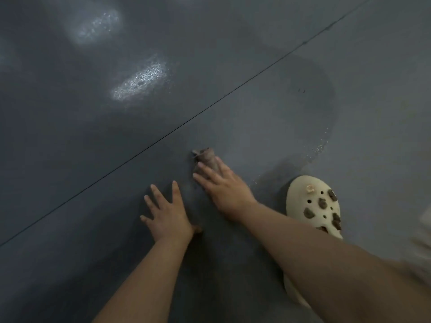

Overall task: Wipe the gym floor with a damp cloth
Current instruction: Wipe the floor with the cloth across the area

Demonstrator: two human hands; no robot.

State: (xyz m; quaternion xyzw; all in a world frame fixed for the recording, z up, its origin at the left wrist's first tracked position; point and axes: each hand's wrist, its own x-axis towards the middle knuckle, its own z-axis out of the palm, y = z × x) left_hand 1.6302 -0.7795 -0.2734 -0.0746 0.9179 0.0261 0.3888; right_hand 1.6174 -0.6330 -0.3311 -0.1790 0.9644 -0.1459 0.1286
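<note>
Right hand presses flat, fingers straight, on the small crumpled grey-brown damp cloth, just below the diagonal seam in the dark grey gym floor. Left hand is splayed open on the floor beside it, bracing. Cloth pokes out past the right fingertips, long axis pointing away from the person, so the right hand likely drives the next stroke.

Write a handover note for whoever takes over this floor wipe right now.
Left hand: open, fingers spread flat on the dark grey gym floor, bracing.
Right hand: straight fingers press the small crumpled brown cloth to the floor, just below the thin floor seam.
Done: a darker damp arc runs right of the cloth, above the cream clog.
Left: two foamy white patches beyond the seam, and the floor around them.
</note>
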